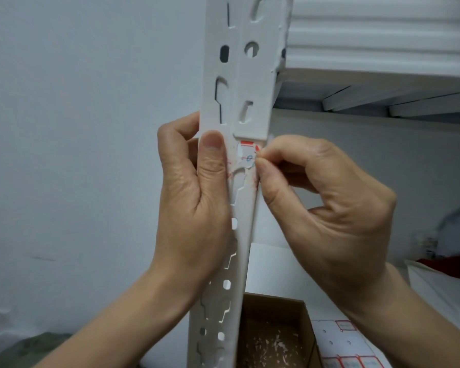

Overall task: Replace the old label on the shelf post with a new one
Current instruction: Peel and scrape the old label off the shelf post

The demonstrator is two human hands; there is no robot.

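A white slotted shelf post (246,83) runs upright through the middle of the head view. A torn white label with a red band and blue marks (247,152) sticks to its front face, with red scraps smeared below it. My left hand (197,203) grips the post from the left, thumb pressed flat on the front beside the label. My right hand (327,208) comes in from the right, and its thumb and forefinger pinch the label's right edge. A sheet of new red-bordered labels (345,346) lies at the lower right.
A brown cardboard box (274,335) holding several white paper scraps sits just behind the post's lower part. White shelf boards (383,75) stretch to the upper right. A plain wall fills the left. A red cloth (446,266) lies at the right edge.
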